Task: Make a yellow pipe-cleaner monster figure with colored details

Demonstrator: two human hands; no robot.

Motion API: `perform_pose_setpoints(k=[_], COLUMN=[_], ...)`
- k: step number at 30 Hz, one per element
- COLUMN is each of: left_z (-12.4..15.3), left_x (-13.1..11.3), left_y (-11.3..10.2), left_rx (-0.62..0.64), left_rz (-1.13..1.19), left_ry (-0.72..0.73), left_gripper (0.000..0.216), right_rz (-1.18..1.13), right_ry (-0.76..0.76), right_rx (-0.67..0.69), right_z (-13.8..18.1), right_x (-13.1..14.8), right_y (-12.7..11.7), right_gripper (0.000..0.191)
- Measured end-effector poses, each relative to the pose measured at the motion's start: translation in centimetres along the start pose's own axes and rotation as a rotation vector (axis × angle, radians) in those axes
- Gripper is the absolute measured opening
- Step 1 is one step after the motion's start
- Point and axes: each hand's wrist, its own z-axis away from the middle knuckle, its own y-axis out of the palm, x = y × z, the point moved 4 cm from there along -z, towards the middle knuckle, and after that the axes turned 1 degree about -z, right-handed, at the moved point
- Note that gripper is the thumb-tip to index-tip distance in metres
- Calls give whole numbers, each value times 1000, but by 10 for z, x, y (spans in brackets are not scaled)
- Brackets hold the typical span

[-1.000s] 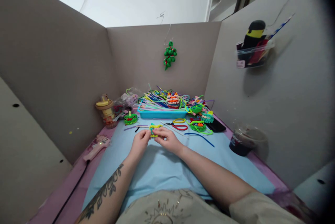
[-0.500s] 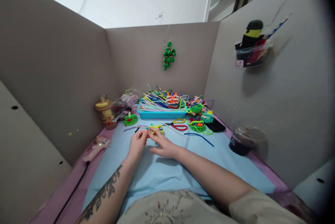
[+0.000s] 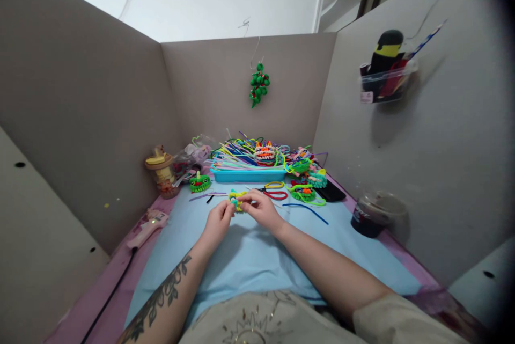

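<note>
My left hand (image 3: pixel 218 221) is closed in a pinch on a small teal fuzzy piece (image 3: pixel 233 202). Just behind that piece is a yellow pipe-cleaner figure (image 3: pixel 238 194), its lower part covered by my fingers. My right hand (image 3: pixel 263 211) comes in from the right with thumb and fingers drawn together at the same spot. What lies between its fingertips is too small to make out. Beyond my right fingers lie scissors (image 3: pixel 275 195) with red and yellow handles. A short black piece (image 3: pixel 210 199) and a purple strand (image 3: pixel 197 197) are left of the yellow figure.
At the back stands a blue tray (image 3: pixel 249 176) piled with pipe cleaners. Green pipe-cleaner figures (image 3: pixel 200 182) flank it. A blue pipe cleaner (image 3: pixel 308 210), a phone (image 3: pixel 332 192) and a dark tub (image 3: pixel 366 218) are at right, a pink glue gun (image 3: pixel 148 227) and a cup (image 3: pixel 161 169) at left.
My right hand has shifted right, its fingers going from spread to drawn together. My left hand has moved slightly right and down, and the teal piece shows more clearly before the yellow figure.
</note>
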Motion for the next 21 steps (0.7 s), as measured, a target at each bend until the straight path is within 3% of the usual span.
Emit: perform_pose_setpoints(k=[6,15,21], left_z=[2,7,8], left_x=[-5,4,7], left_y=[4,14,15], left_rx=[102,312,361], left_rz=[0,308,420], left_ry=[9,-159,-238], left_gripper=[31,37,41], right_rz=[16,14,45], right_ry=[36,-54,-112], right_rx=[36,58,51], right_z=[1,2,2], right_x=[-1,5,12], right_y=[3,1,1], right_gripper=[12,6,8])
